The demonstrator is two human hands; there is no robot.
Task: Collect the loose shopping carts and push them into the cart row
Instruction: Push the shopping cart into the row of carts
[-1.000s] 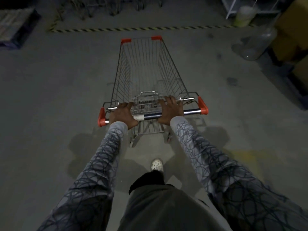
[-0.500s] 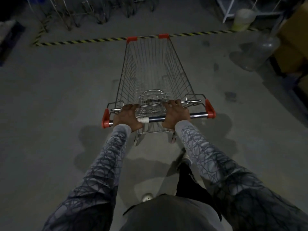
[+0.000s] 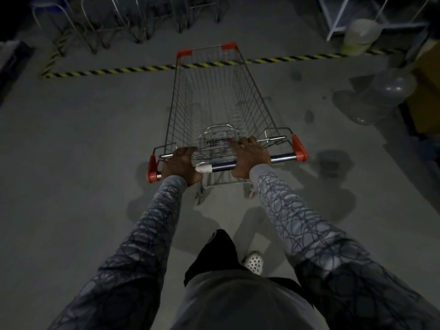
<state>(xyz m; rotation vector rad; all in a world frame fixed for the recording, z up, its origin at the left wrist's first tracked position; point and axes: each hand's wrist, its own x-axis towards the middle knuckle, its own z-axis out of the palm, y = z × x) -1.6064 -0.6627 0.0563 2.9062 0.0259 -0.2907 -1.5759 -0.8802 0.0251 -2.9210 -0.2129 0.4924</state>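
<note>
A wire shopping cart [image 3: 215, 96] with red corner caps stands on the concrete floor straight ahead of me, its basket empty. My left hand [image 3: 182, 164] grips the left part of its handle bar [image 3: 222, 166]. My right hand [image 3: 250, 159] grips the same bar further right. The cart's front edge overlaps a yellow-and-black floor stripe [image 3: 114, 70]. Beyond that stripe, at the top left, stand the metal frames of the cart row [image 3: 119, 22], dim and only partly in view.
A pale bucket [image 3: 358, 36] and a white shelf frame [image 3: 352, 17] stand at the top right. A clear plastic jug [image 3: 385, 91] and yellowish boxes [image 3: 428, 91] line the right side. A dark pallet [image 3: 12, 58] sits at the left edge.
The cart has rolled forward with both hands on its handle; its front now reaches the striped line, and the cart row frames have come closer at the top.
</note>
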